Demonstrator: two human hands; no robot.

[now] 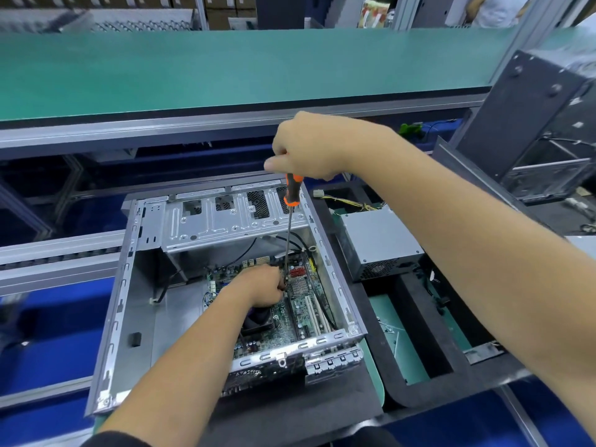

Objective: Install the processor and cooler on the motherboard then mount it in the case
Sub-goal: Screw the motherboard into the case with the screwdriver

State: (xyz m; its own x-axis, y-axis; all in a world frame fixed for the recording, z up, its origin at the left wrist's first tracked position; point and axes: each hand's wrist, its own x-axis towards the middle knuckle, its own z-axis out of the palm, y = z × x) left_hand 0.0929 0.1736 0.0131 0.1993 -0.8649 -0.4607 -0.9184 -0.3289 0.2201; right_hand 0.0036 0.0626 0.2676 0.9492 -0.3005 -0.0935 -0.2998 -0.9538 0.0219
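In the middle of the frame an open metal case (pixel 135 285) lies on its side on a dark mat (pixel 290 404), its open face turned up. Inside it, toward the right half, sits the green motherboard (pixel 303 304), flat against the case floor, with white slots running along its right side and a small silver heat sink just above them. A black cooler (pixel 258 317) with a fan sits on the board near its middle, partly hidden under the left forearm. Black cables hang inside the case from its upper wall down to the board. The left hand (pixel 258 285) reaches into the case and its grip is closed, fingertips pinching the lower end of a screwdriver (pixel 292 201) shaft right at the board. The right hand (pixel 309 146), above the case in the upper middle of the frame, has its grip curled tight around the top of the orange and black handle, holding the tool nearly upright with the long shaft running down into the case. To the right of the case, on the tabletop (pixel 396 337), a grey power supply (pixel 377 240) box stands apart from it, with yellow wires behind it. A second dark case (pixel 541 124) leans in the upper right of the frame. A green conveyor belt (pixel 193 69) runs across the top.
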